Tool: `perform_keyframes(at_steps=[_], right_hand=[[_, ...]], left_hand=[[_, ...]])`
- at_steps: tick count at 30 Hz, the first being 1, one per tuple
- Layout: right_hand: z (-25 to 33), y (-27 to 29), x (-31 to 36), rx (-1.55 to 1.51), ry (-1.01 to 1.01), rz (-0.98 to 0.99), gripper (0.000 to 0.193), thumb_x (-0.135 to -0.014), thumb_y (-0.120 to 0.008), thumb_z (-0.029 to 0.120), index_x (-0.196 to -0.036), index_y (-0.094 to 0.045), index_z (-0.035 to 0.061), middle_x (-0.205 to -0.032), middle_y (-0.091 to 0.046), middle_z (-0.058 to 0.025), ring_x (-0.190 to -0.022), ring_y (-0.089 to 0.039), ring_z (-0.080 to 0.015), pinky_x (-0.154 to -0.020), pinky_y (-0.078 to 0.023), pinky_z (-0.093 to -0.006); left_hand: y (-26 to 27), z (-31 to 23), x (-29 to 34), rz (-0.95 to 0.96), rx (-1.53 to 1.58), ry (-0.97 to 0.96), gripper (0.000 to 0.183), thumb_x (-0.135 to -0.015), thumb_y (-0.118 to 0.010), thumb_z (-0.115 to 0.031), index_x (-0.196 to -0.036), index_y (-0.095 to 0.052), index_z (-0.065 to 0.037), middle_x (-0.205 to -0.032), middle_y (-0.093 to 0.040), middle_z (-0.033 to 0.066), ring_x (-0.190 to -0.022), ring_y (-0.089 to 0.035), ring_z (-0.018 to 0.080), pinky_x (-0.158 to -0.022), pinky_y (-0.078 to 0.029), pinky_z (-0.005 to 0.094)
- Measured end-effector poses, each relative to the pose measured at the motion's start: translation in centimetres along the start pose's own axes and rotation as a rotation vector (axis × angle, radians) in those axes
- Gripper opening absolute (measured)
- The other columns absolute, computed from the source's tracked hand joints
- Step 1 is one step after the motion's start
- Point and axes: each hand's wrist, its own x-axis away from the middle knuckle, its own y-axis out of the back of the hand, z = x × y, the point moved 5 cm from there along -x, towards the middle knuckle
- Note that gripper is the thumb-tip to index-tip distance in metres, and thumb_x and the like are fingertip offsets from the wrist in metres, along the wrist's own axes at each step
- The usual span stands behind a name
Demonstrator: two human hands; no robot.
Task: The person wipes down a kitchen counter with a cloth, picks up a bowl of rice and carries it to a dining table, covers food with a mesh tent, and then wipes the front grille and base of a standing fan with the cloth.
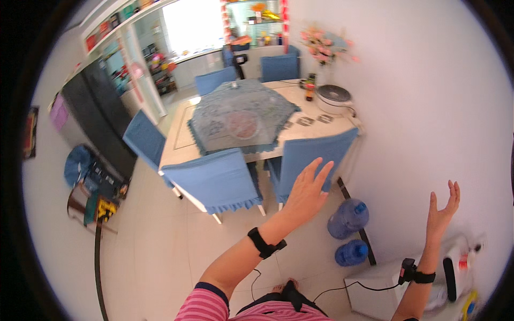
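Note:
My left hand (309, 193) is raised in mid-air with fingers apart, holding nothing. Behind it stands a blue-covered chair (316, 152) at the near right of the dining table (179, 140); I cannot tell a touch, but the hand appears well in front of it. My right hand (441, 210) is lifted beside the white wall (423, 123), thumb and fingers spread, with nothing in it. Each wrist wears a black strap, and the right one carries a small dark device (407, 271) with a cable.
A mesh food cover (243, 109) spreads over the table. Near the wall are a round cooker (334, 99), a bottle (310, 91) and a flower vase (324, 72). Two blue water jugs (349, 218) stand on the floor. A white cabinet (369, 283) is at lower right, a dark fridge (99, 107) at left.

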Motion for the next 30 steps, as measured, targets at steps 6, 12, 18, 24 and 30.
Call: perform_keyframes(at_steps=[6, 12, 18, 24, 30], right_hand=[[9.6, -12.1, -0.5, -0.277, 0.099, 0.137, 0.053, -0.081, -0.068, 0.011, -0.13, -0.049, 0.0081, -0.143, -0.036, -0.0128, -0.131, -0.033, -0.0311, -0.109, -0.028, -0.0433], [23.6, -19.8, 1.5, -0.526, 0.239, 0.337, 0.053, -0.077, -0.071, 0.015, -0.126, -0.052, 0.008, -0.141, -0.039, -0.0125, -0.131, -0.033, -0.0333, -0.108, -0.028, -0.0432], [40.8, -24.2, 6.9, -0.718, 0.456, 0.445, 0.043, -0.079, -0.07, 0.02, -0.119, -0.057, 0.0099, -0.136, -0.045, -0.0128, -0.125, -0.04, -0.0338, -0.104, -0.03, -0.0453], [57.6, -26.4, 12.9, -0.841, 0.564, 0.462, 0.032, -0.081, -0.068, 0.022, -0.11, -0.062, 0.0089, -0.131, -0.05, -0.0137, -0.12, -0.044, -0.0336, -0.101, -0.033, -0.047], [73.8, -28.5, 20.7, -0.979, 0.591, 0.485, 0.033, -0.078, -0.07, 0.025, -0.108, -0.064, 0.0112, -0.127, -0.052, -0.0142, -0.118, -0.046, -0.0342, -0.1, -0.032, -0.0467]], left_hand=[[9.6, 6.4, 4.5, -0.164, -0.215, 0.211, 0.077, -0.073, -0.071, -0.005, -0.141, -0.035, -0.009, -0.141, -0.033, 0.02, -0.127, -0.038, 0.04, -0.105, -0.036, 0.0419], [20.1, 10.7, 11.1, -0.284, -0.398, 0.408, 0.077, -0.073, -0.07, -0.003, -0.141, -0.035, -0.009, -0.14, -0.035, 0.0186, -0.124, -0.042, 0.0383, -0.102, -0.039, 0.0407], [31.3, 15.5, 20.8, -0.375, -0.579, 0.592, 0.076, -0.074, -0.07, -0.005, -0.141, -0.034, -0.01, -0.137, -0.036, 0.0172, -0.123, -0.041, 0.0381, -0.101, -0.039, 0.0446], [43.0, 18.9, 29.6, -0.459, -0.725, 0.62, 0.07, -0.075, -0.069, -0.003, -0.137, -0.038, -0.008, -0.134, -0.041, 0.0175, -0.121, -0.045, 0.0367, -0.1, -0.041, 0.0422], [52.8, 24.9, 37.4, -0.484, -0.759, 0.662, 0.07, -0.074, -0.069, -0.002, -0.137, -0.039, -0.008, -0.133, -0.041, 0.0197, -0.121, -0.043, 0.0392, -0.1, -0.04, 0.0434]])
